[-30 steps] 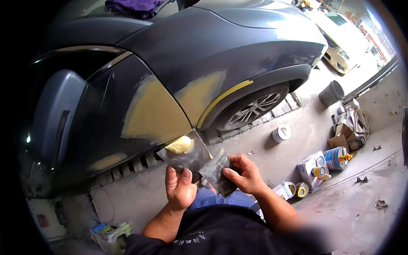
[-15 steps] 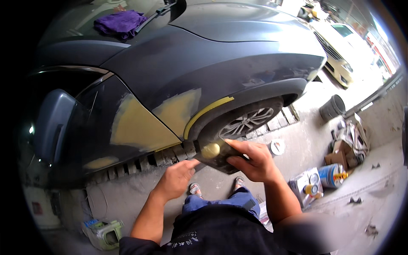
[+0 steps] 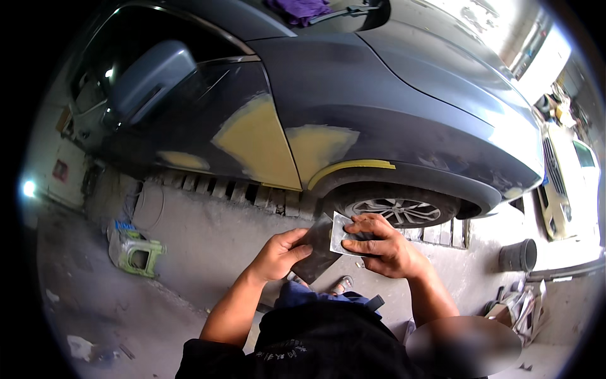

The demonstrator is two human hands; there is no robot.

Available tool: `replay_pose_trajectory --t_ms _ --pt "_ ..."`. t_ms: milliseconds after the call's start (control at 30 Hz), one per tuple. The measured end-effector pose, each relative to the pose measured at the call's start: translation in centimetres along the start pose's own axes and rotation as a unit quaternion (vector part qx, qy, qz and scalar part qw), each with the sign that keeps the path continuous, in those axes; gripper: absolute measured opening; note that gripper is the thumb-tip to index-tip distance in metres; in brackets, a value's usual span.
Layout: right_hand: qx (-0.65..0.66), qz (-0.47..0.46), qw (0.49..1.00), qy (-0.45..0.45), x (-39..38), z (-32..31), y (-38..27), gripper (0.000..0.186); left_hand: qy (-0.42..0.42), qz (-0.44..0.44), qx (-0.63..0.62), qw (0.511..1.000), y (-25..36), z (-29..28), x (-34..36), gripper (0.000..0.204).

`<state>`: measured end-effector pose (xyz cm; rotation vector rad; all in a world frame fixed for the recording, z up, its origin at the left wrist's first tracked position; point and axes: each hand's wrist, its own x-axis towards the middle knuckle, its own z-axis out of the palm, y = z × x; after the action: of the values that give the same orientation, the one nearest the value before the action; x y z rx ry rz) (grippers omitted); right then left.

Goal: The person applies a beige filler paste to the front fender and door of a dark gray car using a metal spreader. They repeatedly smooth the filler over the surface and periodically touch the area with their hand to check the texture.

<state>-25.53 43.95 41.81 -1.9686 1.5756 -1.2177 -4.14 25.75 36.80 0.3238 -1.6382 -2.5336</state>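
Observation:
My left hand (image 3: 281, 254) pinches the edge of a dark flat putty board (image 3: 317, 256). In my right hand (image 3: 382, 247) is a pale grey, flat putty spreader (image 3: 339, 234), its blade against or just over the board's right side; whether they touch I cannot tell. Only a sliver of yellowish putty seems to show between them. Beyond my hands stands a dark grey car (image 3: 379, 114). Tan-yellow filler covers a patch on its door (image 3: 255, 148) and another patch on its fender (image 3: 320, 144). Yellow masking tape (image 3: 353, 165) follows the wheel arch.
The car's mirror (image 3: 151, 79) juts out at the left, and its front wheel (image 3: 398, 211) lies just past my hands. On the floor are a cut green jug (image 3: 136, 252) at left and a black bucket (image 3: 517, 256) at right. A purple cloth (image 3: 300, 9) lies by the wiper.
My view has swung, so the car sits further right and higher. The putty blob that lay on the board is now mostly hidden, and the grey spreader shows in my right hand.

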Motion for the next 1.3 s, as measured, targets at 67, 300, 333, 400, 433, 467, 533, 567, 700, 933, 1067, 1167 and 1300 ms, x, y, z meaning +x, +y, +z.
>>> replay_pose_trajectory --t_ms 67,300,333,400,433,467,533,567,700,933,1067,1167,1300 --pt "0.004 -0.002 1.000 -0.018 0.1 0.1 0.6 0.064 0.017 0.006 -0.011 1.000 -1.2 0.1 -0.7 0.033" --pt "-0.107 0.040 0.988 -0.099 -1.0 0.7 2.3 0.051 0.043 0.057 -0.008 0.997 -0.8 1.8 -1.8 0.033" --pt "-0.122 0.033 0.984 -0.123 -1.5 1.1 2.7 0.050 0.048 0.072 0.010 0.996 -0.2 2.4 -1.5 0.032" --pt "-0.117 0.082 0.986 -0.082 -2.3 2.2 2.4 0.048 0.067 0.093 0.013 0.993 -0.3 2.5 -0.8 0.032" --pt "-0.087 0.114 0.989 -0.039 -3.2 2.6 2.8 0.047 0.091 0.094 -0.001 0.991 -0.8 2.8 -0.5 0.031" --pt "-0.055 0.147 0.988 0.005 -4.3 3.1 3.5 0.046 0.114 0.093 -0.013 0.989 -1.3 3.1 -0.4 0.031" --pt "0.003 0.200 0.978 0.067 -5.8 3.2 4.0 0.043 0.158 0.067 -0.044 0.984 -2.5 2.9 -0.8 0.029" --pt "0.030 0.240 0.967 0.084 -6.9 3.3 4.2 0.044 0.173 0.042 -0.065 0.982 -3.7 2.8 -1.3 0.028" --pt "0.059 0.346 0.930 0.106 -11.1 4.4 5.1 0.044 0.237 0.010 -0.122 0.964 -5.5 4.4 -1.7 0.024" --pt "0.078 0.392 0.907 0.129 -14.1 5.7 4.5 0.041 0.231 -0.006 -0.128 0.965 -8.1 6.0 -1.2 0.018" --pt "0.042 0.371 0.923 0.089 -14.7 5.3 4.1 0.041 0.234 -0.026 -0.133 0.963 -8.0 6.9 -0.9 0.022" --pt "0.044 0.390 0.916 0.084 -15.7 5.2 4.1 0.045 0.241 -0.038 -0.129 0.961 -6.9 7.9 -0.6 0.024" --pt "0.084 0.475 0.865 0.137 -15.5 5.1 2.4 0.049 0.251 -0.025 -0.128 0.959 -7.5 8.1 -0.7 0.025"
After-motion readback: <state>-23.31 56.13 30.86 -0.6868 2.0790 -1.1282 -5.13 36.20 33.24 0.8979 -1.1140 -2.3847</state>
